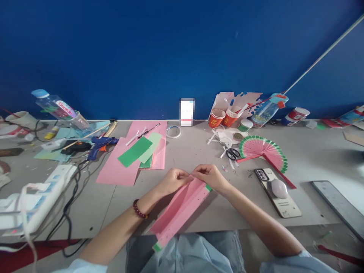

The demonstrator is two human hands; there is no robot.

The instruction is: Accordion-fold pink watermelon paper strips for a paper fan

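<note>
Both hands pinch the far end of a folded pink paper strip [182,206] that has green edging and small dark dots. My left hand [178,180] grips its upper left corner with thumb and forefinger, a dark red bead bracelet on the wrist. Close beside it, my right hand [209,177] is closed on the same end, near a green corner. The strip slants down toward my lap and its near end hangs past the table edge. A finished-looking watermelon paper fan [263,146] with red sticks lies spread to the right.
Pink sheets [116,167] and green paper [135,151] lie left, near a blue glue gun [101,146], cables and a white power strip [54,197]. Tape roll [173,132], red paper cups [217,118], black scissors [233,154] and a phone [287,206] with a white mouse-like object are about.
</note>
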